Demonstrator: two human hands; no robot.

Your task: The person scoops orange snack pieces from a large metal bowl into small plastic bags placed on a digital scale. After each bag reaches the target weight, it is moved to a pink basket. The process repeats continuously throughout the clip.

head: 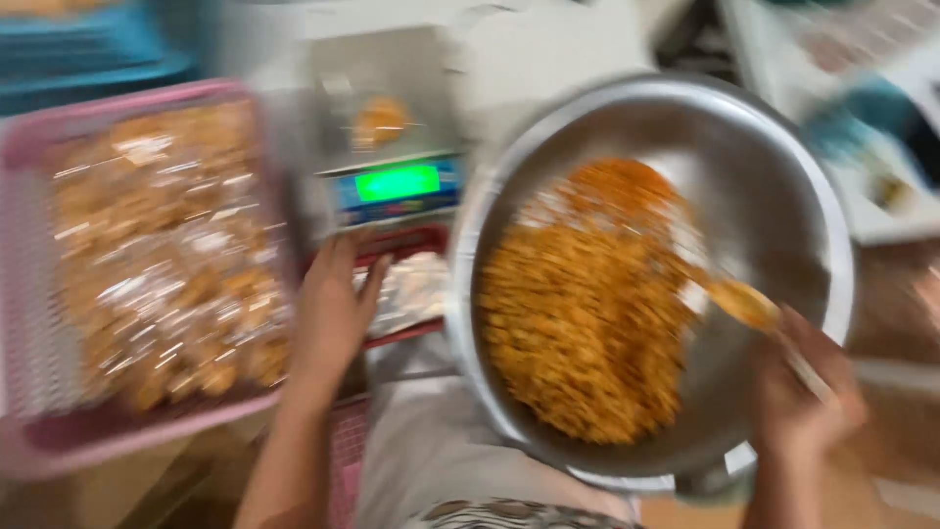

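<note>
A pale work surface (548, 59) carries 1 pink plastic basket (39, 431), 1 steel-topped digital scale (387, 127) and 1 wide round metal basin (783, 186).

A glowing green rectangular screen on a blue scale front (397, 184) sits just beyond the left hand (333, 313). Clear plastic packets of orange snack (166, 255) lie left of that hand, and another clear packet (411, 289) lies beside its fingers.

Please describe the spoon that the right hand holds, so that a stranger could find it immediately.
Find the large round metal bowl of orange snack mix on the right. At its lower right rim, the right hand grips a blurred spoon, its scoop loaded with orange mix. It is the only utensil inside the bowl.
</note>
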